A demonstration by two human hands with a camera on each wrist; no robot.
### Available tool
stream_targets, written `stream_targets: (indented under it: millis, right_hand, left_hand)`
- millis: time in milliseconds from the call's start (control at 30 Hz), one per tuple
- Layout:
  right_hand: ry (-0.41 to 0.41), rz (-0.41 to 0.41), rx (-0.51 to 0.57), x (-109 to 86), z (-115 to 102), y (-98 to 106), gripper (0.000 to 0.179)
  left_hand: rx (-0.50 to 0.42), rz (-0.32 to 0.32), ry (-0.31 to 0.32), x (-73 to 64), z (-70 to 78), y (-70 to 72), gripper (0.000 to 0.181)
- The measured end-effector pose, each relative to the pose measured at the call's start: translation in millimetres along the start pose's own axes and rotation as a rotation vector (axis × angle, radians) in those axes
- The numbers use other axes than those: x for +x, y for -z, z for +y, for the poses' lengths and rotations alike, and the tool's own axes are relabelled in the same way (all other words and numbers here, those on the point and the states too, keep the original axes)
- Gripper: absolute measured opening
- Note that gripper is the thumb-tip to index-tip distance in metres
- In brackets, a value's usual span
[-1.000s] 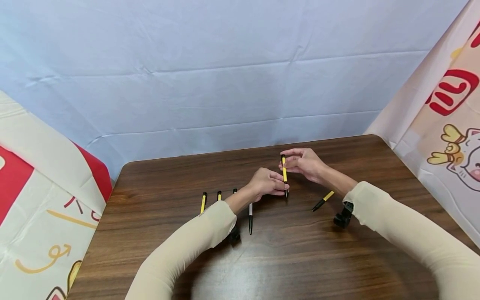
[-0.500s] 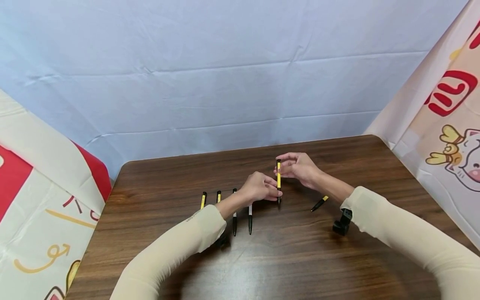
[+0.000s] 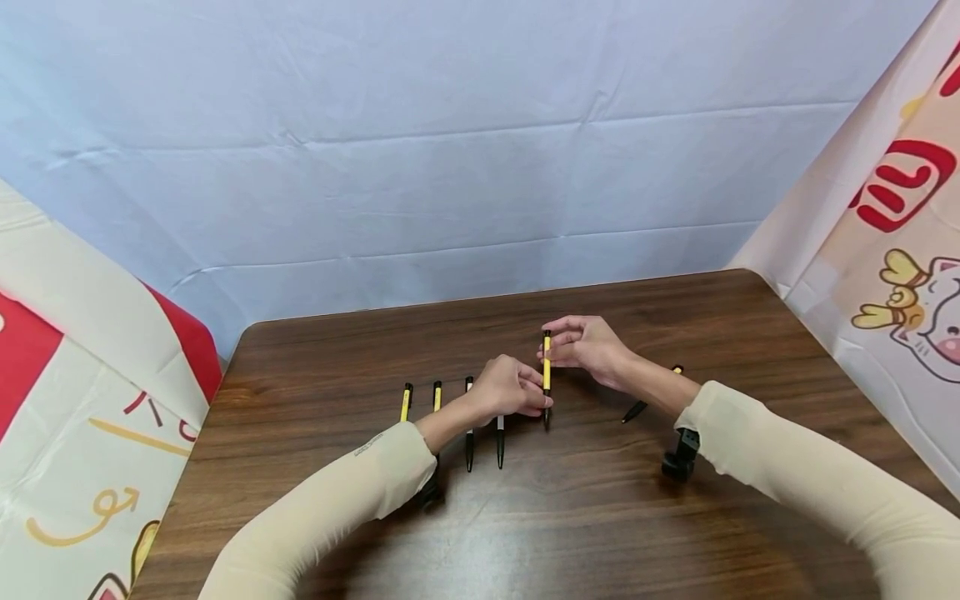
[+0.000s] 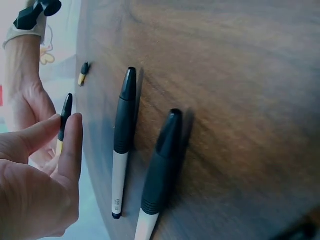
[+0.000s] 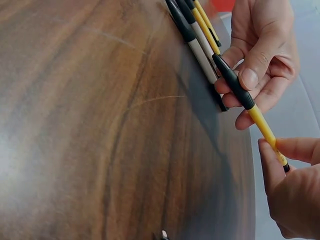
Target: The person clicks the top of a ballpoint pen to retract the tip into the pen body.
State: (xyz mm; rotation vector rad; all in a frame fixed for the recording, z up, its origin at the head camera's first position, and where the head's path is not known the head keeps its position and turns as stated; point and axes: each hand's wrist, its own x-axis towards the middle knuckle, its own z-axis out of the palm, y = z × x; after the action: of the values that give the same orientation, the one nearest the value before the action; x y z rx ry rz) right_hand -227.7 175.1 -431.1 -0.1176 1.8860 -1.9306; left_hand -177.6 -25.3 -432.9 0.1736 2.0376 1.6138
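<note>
A yellow pen with a black grip point(image 3: 547, 375) is held between both hands, its black tip pointing toward the person. My left hand point(image 3: 502, 387) pinches the black grip between thumb and fingers. At the other end, my right hand point(image 3: 591, 343) pinches the yellow barrel near its black top, as the right wrist view shows. Two white pens with black grips point(image 4: 120, 172) lie side by side just left of the held pen, partly covered by the left hand in the head view. Farther left are two yellow pens point(image 3: 406, 403), partly behind the left forearm.
One more yellow-and-black pen point(image 3: 634, 412) lies slanted on the wooden table point(image 3: 585, 517), partly hidden under the right forearm. A pale cloth point(image 3: 450, 167) hangs behind the table's far edge. Printed cloths flank both sides. Each wrist wears a black camera point(image 3: 678, 458).
Both hands have moved left and closer to the person, carrying the yellow pen toward the white pens. The left forearm has shifted left, uncovering more of the white pens.
</note>
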Motion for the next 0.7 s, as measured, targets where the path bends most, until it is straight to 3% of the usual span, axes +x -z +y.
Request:
stream_targets:
  millis: [167,700]
  right_hand:
    - [-0.003,-0.003,-0.019,-2.1,5,-4,0.060]
    - [-0.026,0.012,-0.162,-5.2,22,-14,0.057]
  left_hand:
    - [0.087,0.007,-0.016,-5.9,-3.9,0.9,0.028]
    - [0.513,-0.016,-0.116,-20.9,-11.7,5.6,0.028]
